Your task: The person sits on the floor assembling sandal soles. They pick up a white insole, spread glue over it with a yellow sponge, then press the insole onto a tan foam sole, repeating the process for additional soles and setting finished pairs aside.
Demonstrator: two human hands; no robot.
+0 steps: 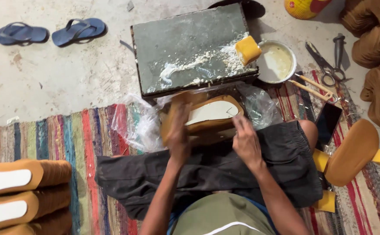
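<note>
a tan shoe sole [207,115] with a white inner face is held over the lap, just in front of a grey slab [185,43] that lies on the concrete floor. the left hand [177,135] is closed around the near left edge of the sole, fingers wrapped over it; the hand is blurred, so the exact grip cannot be told. the right hand [245,141] is set against the right end of the sole, its fingers curled and touching the edge, though whether it is gripped or only pressed there cannot be told. crumpled clear plastic [140,124] is spread under and beside the sole, over a striped rug [68,135].

white paste is smeared across the slab, and a yellow sponge block [247,50] is rested on its right corner. just beside that corner a round bowl [277,63] of pale glue is seen, with scissors [327,65] and two thin wooden sticks [314,87] near it. a dark phone [327,122] is laid by the right knee, and another tan sole [353,152] lies further right. at the lower left, finished soles [20,196] are stacked. two blue flip-flops [51,32] are left well apart on the floor, upper left.
</note>
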